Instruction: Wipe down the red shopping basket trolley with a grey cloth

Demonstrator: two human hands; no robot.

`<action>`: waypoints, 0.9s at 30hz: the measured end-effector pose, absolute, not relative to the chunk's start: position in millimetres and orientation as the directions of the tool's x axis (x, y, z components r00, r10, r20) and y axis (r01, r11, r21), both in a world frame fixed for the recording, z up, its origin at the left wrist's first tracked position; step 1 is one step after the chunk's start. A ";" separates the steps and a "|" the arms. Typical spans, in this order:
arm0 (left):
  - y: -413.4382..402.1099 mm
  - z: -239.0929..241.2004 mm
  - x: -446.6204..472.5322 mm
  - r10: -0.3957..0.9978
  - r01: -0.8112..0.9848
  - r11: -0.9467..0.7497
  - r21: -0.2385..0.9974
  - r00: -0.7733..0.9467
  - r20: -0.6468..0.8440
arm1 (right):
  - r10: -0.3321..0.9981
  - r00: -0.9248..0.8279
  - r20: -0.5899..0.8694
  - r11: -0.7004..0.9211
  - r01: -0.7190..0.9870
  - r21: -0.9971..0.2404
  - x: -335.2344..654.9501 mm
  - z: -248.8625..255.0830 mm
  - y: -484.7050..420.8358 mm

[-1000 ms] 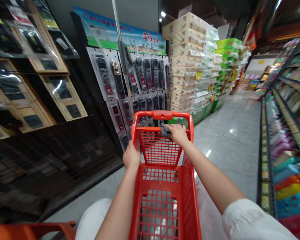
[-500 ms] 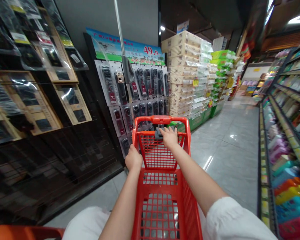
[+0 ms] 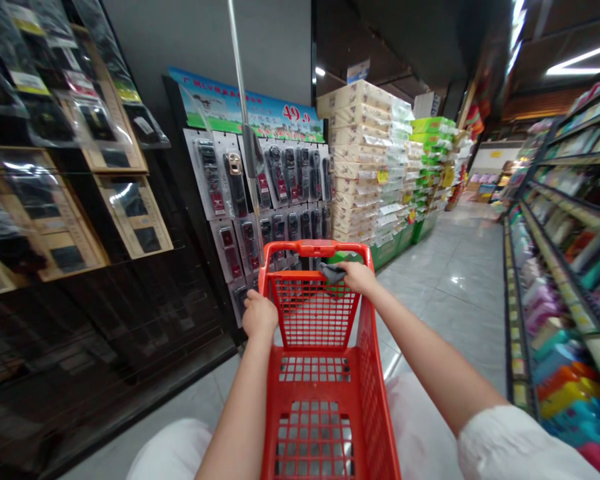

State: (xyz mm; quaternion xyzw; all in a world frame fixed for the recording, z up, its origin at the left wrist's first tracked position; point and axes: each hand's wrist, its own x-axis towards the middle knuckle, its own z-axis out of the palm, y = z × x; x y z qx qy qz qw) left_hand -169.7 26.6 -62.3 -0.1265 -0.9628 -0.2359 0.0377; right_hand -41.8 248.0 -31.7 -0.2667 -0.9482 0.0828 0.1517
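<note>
Cloth (image 3: 333, 272), gray and kinda bunched up, is what the right hand (image 3: 359, 277) has got. Fingers are together and bent over it, so it's basically pinched, with a loose bit poking out past the fingertips. Thumb's hard to make out, so can't say exactly how it's squeezing. The cloth sits at the red crossbar (image 3: 293, 274) along the top edge of the mesh flap (image 3: 314, 313), a bit right of the middle, toward the far right corner of the shopping cart (image 3: 314, 392). Cart's red plastic, and its looped handle (image 3: 316, 248) runs just past that crossbar.

Left hand (image 3: 259, 315) is over by the cart's far left corner, half curled, up against the side edge. Fingertips are partly hidden, so honestly can't tell if it's gripping that edge or just leaning on it.

White sleeve (image 3: 520, 443) on the right arm. Past the left corner there's a rack of packaged belts (image 3: 235, 183) under a blue price sign (image 3: 275, 117) reading 49.9, with a thin metal pole (image 3: 237, 60) in front. Beyond the handle: stacked cream cartons (image 3: 353, 153), then green cartons (image 3: 433, 127). Shiny tile floor (image 3: 445, 300) runs off right to a long shelf (image 3: 540, 240) crammed with colorful stuff.
</note>
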 end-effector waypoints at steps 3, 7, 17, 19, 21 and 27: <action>26.4 -69.0 -173.8 0.366 0.394 0.836 0.382 -0.919 0.148 | 0.669 -0.644 0.371 0.739 0.525 -0.422 -56.3 -1.5 269.0; 24.0 -74.0 -174.8 0.369 0.396 0.864 0.312 -0.918 0.143 | 0.624 -0.510 0.592 0.769 0.536 -0.349 -78.4 14.0 280.2; 17.6 -84.1 -186.3 0.376 0.396 0.853 0.339 -0.918 0.128 | 0.611 -0.691 0.386 0.783 0.600 -0.167 -158.6 -19.1 240.2; 17.4 -85.3 -187.7 0.371 0.393 0.856 0.335 -0.919 0.130 | 0.570 -0.721 0.393 0.810 0.572 -0.126 -177.7 -14.0 228.9; 17.7 -85.5 -187.7 0.370 0.393 0.857 0.333 -0.920 0.131 | 0.518 -0.763 0.385 0.843 0.532 -0.079 -198.6 -9.8 216.7; 15.5 -85.4 -185.2 0.370 0.389 0.858 0.336 -0.921 0.120 | 0.369 -0.826 0.427 0.927 0.362 -0.101 -253.4 -14.1 181.8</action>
